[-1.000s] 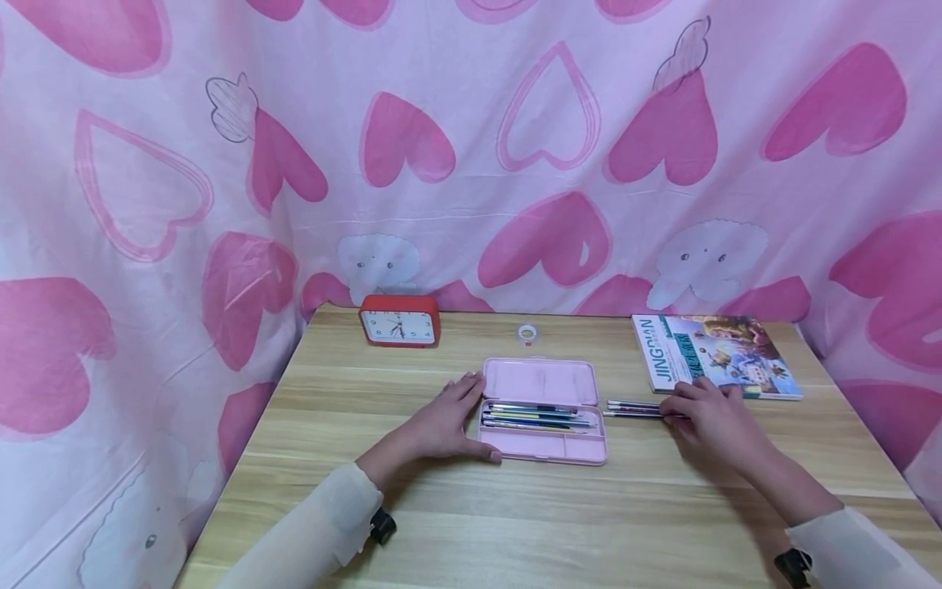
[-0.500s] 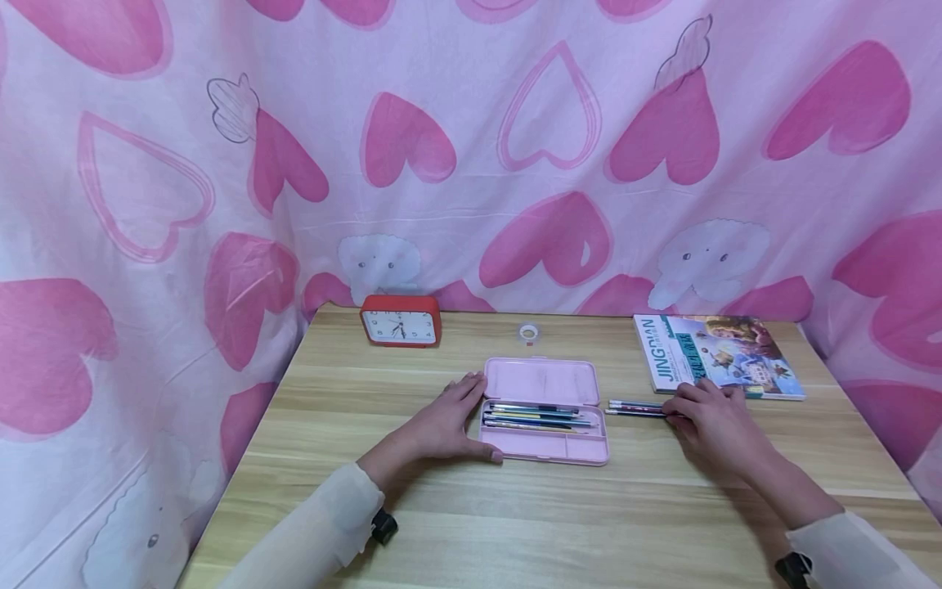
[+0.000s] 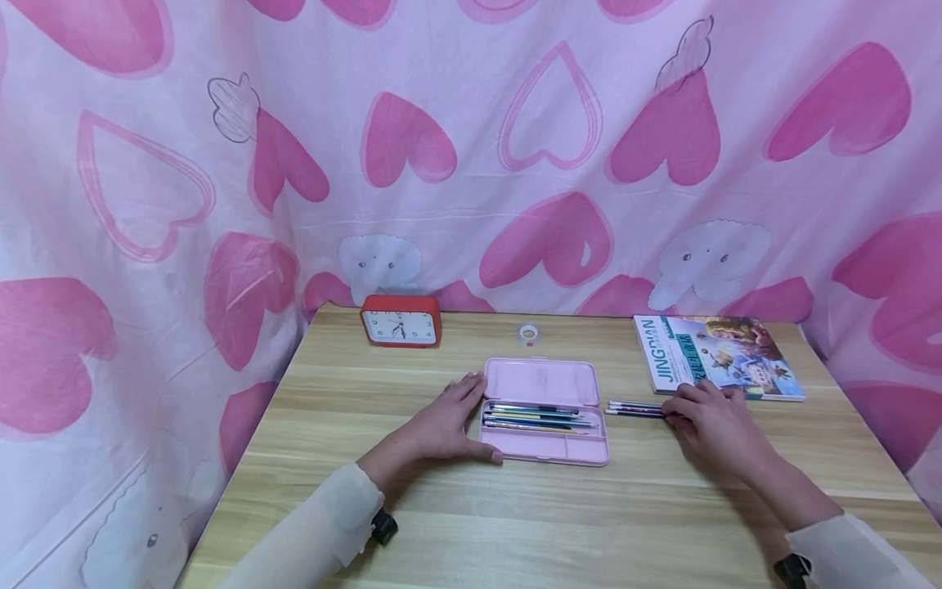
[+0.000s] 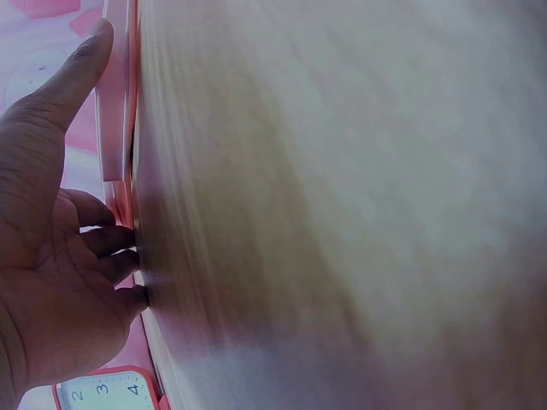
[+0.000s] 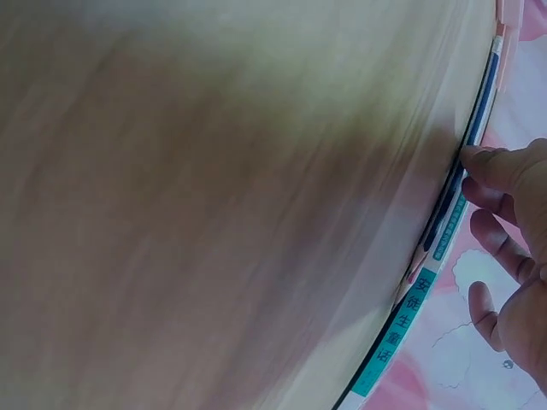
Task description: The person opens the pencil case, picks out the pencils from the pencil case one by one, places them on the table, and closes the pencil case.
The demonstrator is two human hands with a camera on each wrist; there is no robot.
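A pink pencil case (image 3: 586, 450) lies open on the table, its lid folded back. Several pencils (image 3: 533, 419) lie in its long compartment. At the case's left end rests my left hand (image 3: 445, 421), fingers spread by the lid and thumb at the front corner. In the left wrist view the straight thumb of that hand (image 4: 51, 231) lies along the case's side (image 4: 113, 102). To the right of the case, my right hand (image 3: 717, 425) pinches a few pencils (image 3: 634, 409) lying on the table. The right wrist view has thumb and fingertips of that hand (image 5: 508, 231) at a dark pencil (image 5: 483, 98).
A book (image 3: 717, 356) with a colourful cover lies just behind my right hand. A red alarm clock (image 3: 401, 321) stands at the back left. A small roll of tape (image 3: 528, 332) lies behind the case. A pink heart-print curtain (image 3: 441, 204) hangs behind the wooden table (image 3: 515, 523).
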